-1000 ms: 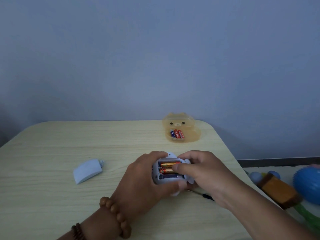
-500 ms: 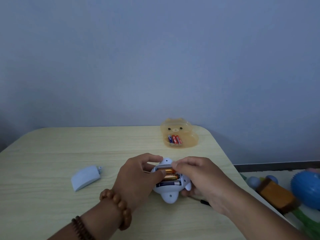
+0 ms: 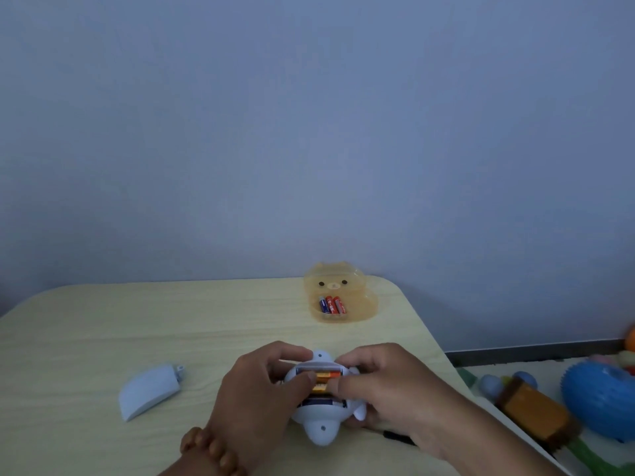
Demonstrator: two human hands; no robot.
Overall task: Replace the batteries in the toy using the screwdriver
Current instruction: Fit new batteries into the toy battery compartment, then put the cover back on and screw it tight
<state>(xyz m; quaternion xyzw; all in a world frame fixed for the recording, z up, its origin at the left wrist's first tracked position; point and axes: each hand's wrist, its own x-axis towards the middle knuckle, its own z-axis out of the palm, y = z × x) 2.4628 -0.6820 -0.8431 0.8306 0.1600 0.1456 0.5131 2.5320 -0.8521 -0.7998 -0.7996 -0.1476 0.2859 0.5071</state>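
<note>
left wrist: a beaded bracelet (image 3: 213, 450) circles it at the near edge of the view.
screwdriver: only a dark tip (image 3: 398, 437) shows on the table (image 3: 103, 338), under the right wrist; the rest is hidden.
toy: the pale blue toy (image 3: 321, 426) lies belly up on the table between both hands, compartment open.
left hand: the left hand (image 3: 256, 393) cups the toy's left side, fingers curled around the shell and the thumb pressed onto the cells.
right hand: the right hand (image 3: 381, 383) grips the right side, fingertips closed over the right ends of the orange batteries (image 3: 324, 375).
slots: two orange cells and a dark one (image 3: 318, 402) sit in the bay; whether any is fully seated cannot be told.
cover: the compartment cover (image 3: 147, 395) rests well to the left, apart from the toy.
bear-shaped box: the amber bear-shaped box (image 3: 340, 293) stands farther back with three spare batteries (image 3: 331, 304) inside.
risk: a cell could spring out of its slot if a thumb lets go early, since the contacts push back.
risk: a cell could go in reversed in this dim light.
risk: the screwdriver could roll off the near edge if the forearm nudges it.
</note>
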